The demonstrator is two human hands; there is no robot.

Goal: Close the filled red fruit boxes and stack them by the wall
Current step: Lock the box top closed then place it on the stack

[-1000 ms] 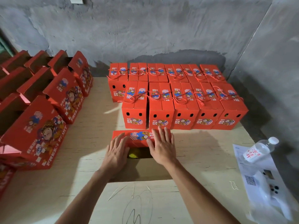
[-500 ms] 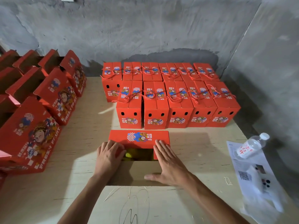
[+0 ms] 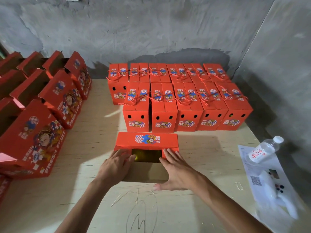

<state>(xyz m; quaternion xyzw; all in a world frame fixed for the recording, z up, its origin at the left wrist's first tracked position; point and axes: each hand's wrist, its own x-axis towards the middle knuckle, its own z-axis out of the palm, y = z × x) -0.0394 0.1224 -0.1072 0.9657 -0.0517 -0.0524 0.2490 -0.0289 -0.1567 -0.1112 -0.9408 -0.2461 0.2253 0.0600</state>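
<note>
A red fruit box [image 3: 146, 140] stands in front of me on the wooden table [image 3: 84, 199], its far flap folded over and its top partly uncovered. Yellow-green fruit [image 3: 144, 155] shows through the gap. My left hand [image 3: 116, 165] lies flat on the left side flap, fingers apart. My right hand [image 3: 175, 170] presses flat on the right flap and the brown near flap [image 3: 144, 172]. Behind the box, two rows of closed red boxes [image 3: 176, 105] with red cord handles stand against the grey wall [image 3: 151, 31].
Several open red boxes [image 3: 42, 115] stand in rows on the left. At the right edge lie a water bottle [image 3: 264, 150], a printed sheet [image 3: 262, 179] and a white plastic bag [image 3: 277, 204]. Pen scribbles mark the table near me.
The far flap has come down flatter over the box. My right hand slid from the far flap back to the right side flap, and my left hand stayed on the left side.
</note>
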